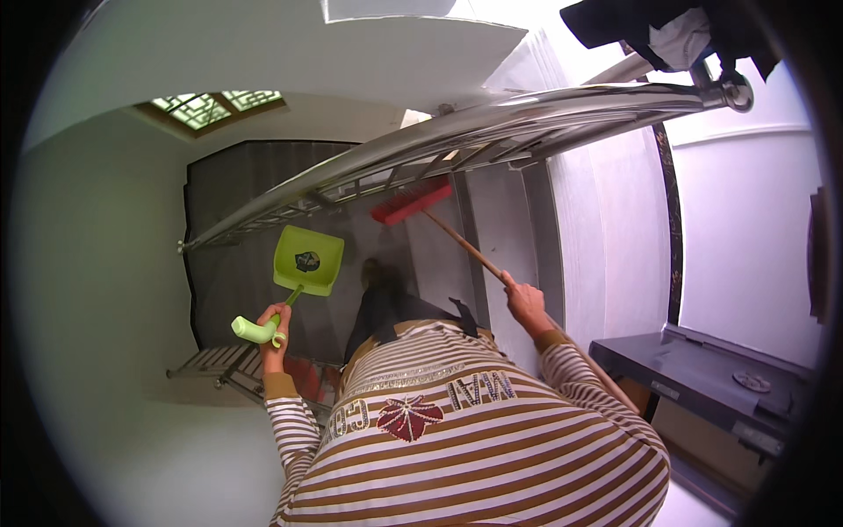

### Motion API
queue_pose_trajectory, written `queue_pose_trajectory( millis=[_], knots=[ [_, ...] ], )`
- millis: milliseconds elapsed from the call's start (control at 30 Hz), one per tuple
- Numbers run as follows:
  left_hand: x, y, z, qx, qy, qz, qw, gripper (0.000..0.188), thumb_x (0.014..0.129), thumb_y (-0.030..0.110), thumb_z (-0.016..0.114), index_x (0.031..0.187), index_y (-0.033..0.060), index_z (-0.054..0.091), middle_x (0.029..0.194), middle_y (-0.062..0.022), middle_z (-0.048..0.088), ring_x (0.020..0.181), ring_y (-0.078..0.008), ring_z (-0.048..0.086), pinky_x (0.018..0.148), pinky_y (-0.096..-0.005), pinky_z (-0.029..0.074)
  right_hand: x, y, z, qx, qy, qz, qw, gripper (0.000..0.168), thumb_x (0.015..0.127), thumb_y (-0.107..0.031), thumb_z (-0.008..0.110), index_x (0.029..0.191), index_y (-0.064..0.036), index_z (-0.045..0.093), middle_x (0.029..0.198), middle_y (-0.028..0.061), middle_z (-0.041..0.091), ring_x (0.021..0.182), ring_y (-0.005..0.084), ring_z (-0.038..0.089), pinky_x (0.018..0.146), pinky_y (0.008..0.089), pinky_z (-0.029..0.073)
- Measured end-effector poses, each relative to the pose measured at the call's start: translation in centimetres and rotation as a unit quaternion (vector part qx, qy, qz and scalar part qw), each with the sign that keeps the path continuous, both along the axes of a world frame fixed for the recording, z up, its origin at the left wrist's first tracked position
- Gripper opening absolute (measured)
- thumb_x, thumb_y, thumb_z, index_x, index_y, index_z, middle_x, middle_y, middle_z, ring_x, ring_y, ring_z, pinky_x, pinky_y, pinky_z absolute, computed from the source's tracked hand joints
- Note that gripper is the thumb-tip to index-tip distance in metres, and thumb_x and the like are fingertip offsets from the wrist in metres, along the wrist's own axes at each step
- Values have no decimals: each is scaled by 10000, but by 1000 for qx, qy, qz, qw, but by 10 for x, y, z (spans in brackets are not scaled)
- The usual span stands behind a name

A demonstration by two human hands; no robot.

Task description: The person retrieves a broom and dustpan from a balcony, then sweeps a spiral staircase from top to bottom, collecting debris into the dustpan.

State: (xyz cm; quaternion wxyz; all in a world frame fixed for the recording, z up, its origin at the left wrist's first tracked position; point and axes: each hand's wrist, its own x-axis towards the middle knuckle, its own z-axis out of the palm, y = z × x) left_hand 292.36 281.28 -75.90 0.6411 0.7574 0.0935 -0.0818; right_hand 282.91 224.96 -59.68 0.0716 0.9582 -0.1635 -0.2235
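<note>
My left hand (277,323) grips the handle of a green plastic dustpan (308,240), whose pale curved grip end sticks out past my fingers. A dark patch that looks like a label shows in the middle of the pan. With my right hand (527,304) I hold the wooden stick (471,247) of a broom, its rear part running back beneath my forearm. The red broom head (413,199) is at a stair step, close under the railing and slightly blurred. Between the two tools, my legs and shoes look dark and are hard to make out.
A shiny metal handrail (395,141) with bars runs along the stairs. Grey steps (504,217) rise to the right. A dark table (705,369) stands at the right. Dark cloth (599,23) hangs near the rail's upper end. A lattice window (204,109) is at upper left.
</note>
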Motion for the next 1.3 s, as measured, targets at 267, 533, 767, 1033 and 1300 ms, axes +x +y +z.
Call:
queue_pose_trajectory(
  millis=[267, 533, 767, 1033, 1300],
  knots=[
    [11, -103, 61, 33, 2, -86, 996, 201, 929, 171, 733, 880, -10, 661, 1043, -101, 729, 923, -187, 650, 854, -319, 504, -13, -76, -79, 26, -70, -64, 995, 477, 979, -180, 501, 1456, -205, 504, 811, 174, 713, 740, 380, 709, 649, 520, 556],
    [12, -115, 63, -15, -9, -168, 986, 146, 916, 118, 751, 932, 20, 644, 1048, -101, 683, 911, -189, 622, 842, -322, 493, -149, -16, -36, 78, -2, -159, 984, 406, 964, -223, 565, 1366, -199, 507, 824, 212, 703, 769, 438, 694, 648, 577, 527],
    [25, -102, 7, -99, 15, -215, 971, 146, 905, 59, 768, 968, 24, 642, 1029, -95, 688, 817, -167, 612, 741, -306, 507, -176, 49, 108, 18, 65, -167, 984, 543, 960, -162, 556, 1489, -261, 480, 774, 185, 698, 689, 387, 699, 601, 518, 529],
    [25, -150, 68, 4, -89, -275, 957, 175, 907, 127, 773, 955, 17, 646, 1025, -134, 700, 822, -204, 637, 759, -323, 520, -165, -25, 155, -57, -61, -123, 989, 515, 970, -203, 598, 1464, -301, 491, 743, 158, 677, 644, 379, 679, 562, 508, 517],
    [-5, -254, 164, 57, -111, -353, 927, 189, 915, 183, 755, 894, 10, 681, 1033, -116, 735, 827, -166, 661, 762, -307, 524, -132, -222, 126, -64, -98, -141, 983, 434, 985, -262, 572, 1416, -284, 533, 869, 149, 723, 788, 378, 709, 660, 503, 556]
  ],
)
